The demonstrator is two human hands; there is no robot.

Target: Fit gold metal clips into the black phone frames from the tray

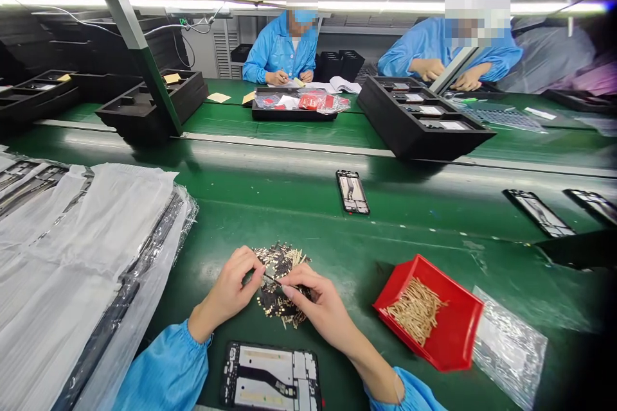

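Note:
My left hand and my right hand pinch a thin, dark, narrow part between their fingertips, one at each end. Its exact kind is too small to make out. Under the fingers lies a loose pile of small black and gold flex-like parts, partly hidden by my right hand. Closest to me, a phone mid-frame rests flat, with a black ribbon cable across its silver inside. To the right of my right hand, a red bin holds many thin gold-coloured strips.
Trays under white sheets fill the left. A clear plastic bag lies beside the bin. More phone frames lie on the green belt. Stacked black trays and two co-workers in blue are beyond. A slanted post stands left.

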